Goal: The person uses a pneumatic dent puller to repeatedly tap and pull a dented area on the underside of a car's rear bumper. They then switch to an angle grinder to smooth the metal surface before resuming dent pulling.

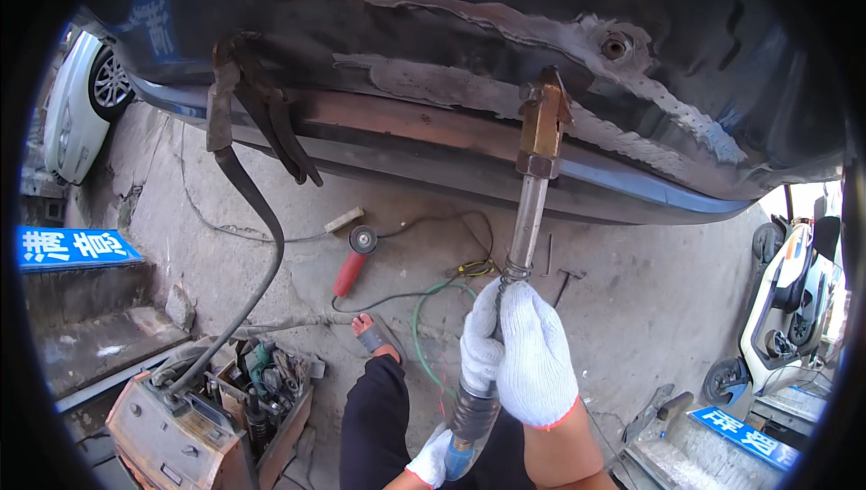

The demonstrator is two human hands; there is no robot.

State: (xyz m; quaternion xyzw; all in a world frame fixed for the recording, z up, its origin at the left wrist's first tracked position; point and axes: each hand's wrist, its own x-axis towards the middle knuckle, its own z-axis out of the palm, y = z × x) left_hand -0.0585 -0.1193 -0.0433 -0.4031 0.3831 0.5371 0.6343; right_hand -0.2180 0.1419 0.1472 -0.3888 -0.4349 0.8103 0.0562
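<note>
My white-gloved right hand is closed around a long tool with a steel shaft, coiled spring and brass-coloured hex head. The head is at the dark, patched metal panel of a vehicle; contact is unclear. My gloved left hand grips the tool's lower black-and-blue body at the bottom edge. Left of the tool, a black clamp with a thick cable hangs from the vehicle's edge.
A red angle grinder, cords, green hose and small tools lie on concrete below. A worn machine box holding tools stands lower left, beside concrete steps. A white car is upper left; a scooter stands right.
</note>
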